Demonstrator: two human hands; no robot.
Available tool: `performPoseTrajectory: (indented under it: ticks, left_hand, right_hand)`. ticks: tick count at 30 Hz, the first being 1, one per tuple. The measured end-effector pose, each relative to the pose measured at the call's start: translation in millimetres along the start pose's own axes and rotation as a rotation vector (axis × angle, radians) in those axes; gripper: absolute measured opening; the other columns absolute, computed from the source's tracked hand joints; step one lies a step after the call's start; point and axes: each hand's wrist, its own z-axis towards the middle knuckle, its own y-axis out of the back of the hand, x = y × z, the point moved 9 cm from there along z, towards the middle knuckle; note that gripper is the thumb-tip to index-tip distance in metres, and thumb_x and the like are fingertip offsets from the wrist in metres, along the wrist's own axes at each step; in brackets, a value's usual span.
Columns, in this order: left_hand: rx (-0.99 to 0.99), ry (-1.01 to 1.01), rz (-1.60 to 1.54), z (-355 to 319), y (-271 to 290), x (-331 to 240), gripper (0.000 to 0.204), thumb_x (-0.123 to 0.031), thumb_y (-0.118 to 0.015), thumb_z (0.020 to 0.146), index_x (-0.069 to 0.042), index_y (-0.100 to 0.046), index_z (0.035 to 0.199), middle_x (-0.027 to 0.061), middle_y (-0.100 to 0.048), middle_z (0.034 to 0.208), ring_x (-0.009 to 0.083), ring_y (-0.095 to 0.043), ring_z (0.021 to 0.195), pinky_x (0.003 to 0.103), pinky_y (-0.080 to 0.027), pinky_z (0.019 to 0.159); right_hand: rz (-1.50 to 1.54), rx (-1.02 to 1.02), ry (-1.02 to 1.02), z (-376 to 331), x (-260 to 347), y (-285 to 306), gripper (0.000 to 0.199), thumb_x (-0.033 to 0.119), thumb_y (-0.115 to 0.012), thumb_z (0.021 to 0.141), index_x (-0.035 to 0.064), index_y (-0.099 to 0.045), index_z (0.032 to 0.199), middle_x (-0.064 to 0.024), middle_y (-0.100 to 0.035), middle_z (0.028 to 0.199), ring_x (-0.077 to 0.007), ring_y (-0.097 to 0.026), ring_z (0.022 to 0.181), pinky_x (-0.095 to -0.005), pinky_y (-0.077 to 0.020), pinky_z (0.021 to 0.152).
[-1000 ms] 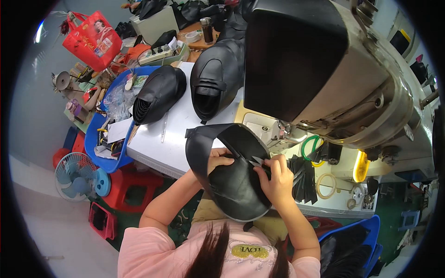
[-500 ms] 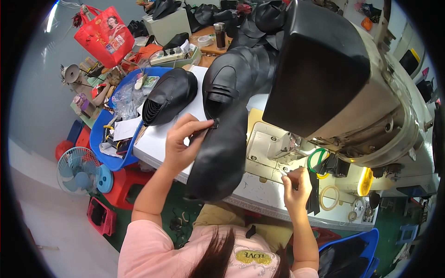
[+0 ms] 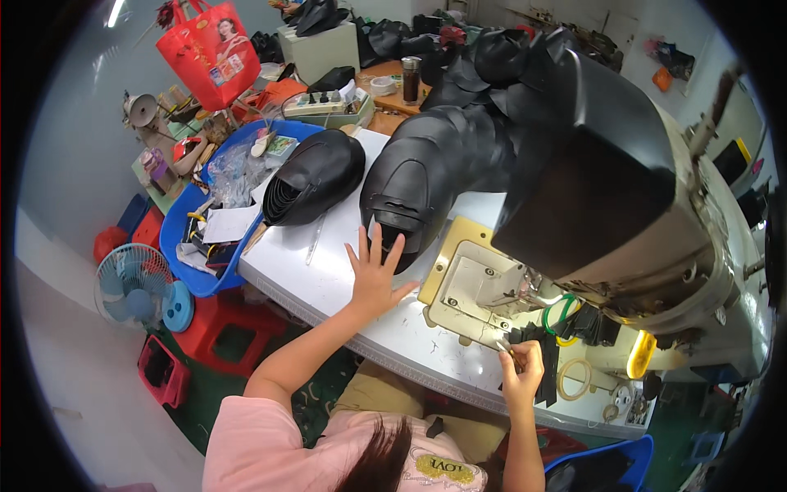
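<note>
My left hand (image 3: 377,279) is spread, palm down over the white table. Its fingertips reach the front end of a row of overlapping black leather shoe uppers (image 3: 410,184). Nothing is gripped in it. To the left of that row lies a tight bundle of nested black uppers (image 3: 316,176). My right hand (image 3: 523,373) is closed around a small slim tool (image 3: 502,346) whose pale tip sticks out past the fingers; its exact kind is unclear. That hand is beside the sewing machine's plate (image 3: 459,287), close to dark strips (image 3: 537,340) at the table's front edge.
The black and metal sewing machine head (image 3: 590,172) looms over the right side. A blue basin (image 3: 176,246) with papers and plastic adjoins the table's left end. Red stools (image 3: 205,336) and a fan (image 3: 135,287) stand below. Green and yellow rings (image 3: 557,312) hang near the machine.
My left hand has let go of the black leather upper it was pinching, which now lies at the front of the row. The fingers have spread. My right hand has shifted slightly downward, still holding the tool.
</note>
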Motion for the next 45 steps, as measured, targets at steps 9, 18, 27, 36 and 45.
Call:
performPoseTrajectory:
  ticks: [9,18,27,36,45]
  left_hand:
    - [-0.181,-0.106,0.043,61.2,-30.3,34.7,0.08,-0.033,-0.068,0.075,-0.014,-0.027,0.141,0.0266,-0.007,0.145,0.0512,-0.008,0.131,0.062,-0.019,0.101]
    - [-0.602,0.091,-0.207,40.2,68.7,103.6,0.074,-0.009,-0.064,0.077,0.0,-0.024,0.138,0.0189,-0.024,0.143,0.0318,-0.021,0.135,0.041,-0.015,0.109]
    - [-0.432,0.925,-1.635,48.1,28.8,369.3,0.007,-0.008,-0.058,0.085,-0.004,-0.059,0.09,0.0095,-0.065,0.086,0.0199,-0.063,0.078,0.031,-0.05,0.072]
    - [-0.576,0.886,-1.591,53.2,65.0,351.5,0.031,-0.011,-0.044,0.085,0.006,-0.049,0.11,0.0186,-0.057,0.111,0.0317,-0.055,0.104,0.043,-0.042,0.096]
    - [-0.402,0.731,-1.837,-42.9,127.2,134.8,0.042,-0.026,-0.05,0.093,-0.001,-0.045,0.126,0.0112,-0.047,0.131,0.0267,-0.047,0.117,0.042,-0.033,0.103]
  right_hand:
    - [-0.024,0.08,0.03,-3.9,4.7,-13.4,0.019,-0.001,-0.067,0.072,-0.0009,-0.051,0.081,-0.006,-0.048,0.077,-0.0096,-0.042,0.058,-0.021,-0.0352,0.051]
    - [0.026,0.027,-0.157,-21.6,-32.7,32.9,0.01,-0.004,-0.057,0.08,0.0002,-0.053,0.088,-0.0009,-0.05,0.08,-0.0033,-0.047,0.064,-0.0165,-0.0352,0.056]
    - [-0.021,-0.205,-0.251,-28.7,-63.9,94.0,0.01,0.003,-0.067,0.078,-0.0005,-0.059,0.083,0.0013,-0.055,0.072,-0.0047,-0.047,0.066,-0.02,-0.04,0.06]
    - [-0.27,-0.214,-0.355,-37.7,-64.4,103.8,0.009,0.006,-0.065,0.077,0.0001,-0.058,0.079,-0.0119,-0.061,0.071,-0.0181,-0.059,0.066,-0.0302,-0.0459,0.062]
    - [-0.567,-0.22,-0.328,-39.9,-59.1,126.3,0.019,0.013,-0.071,0.071,0.0024,-0.058,0.08,-0.0133,-0.057,0.083,-0.0338,-0.059,0.075,-0.04,-0.0464,0.064]
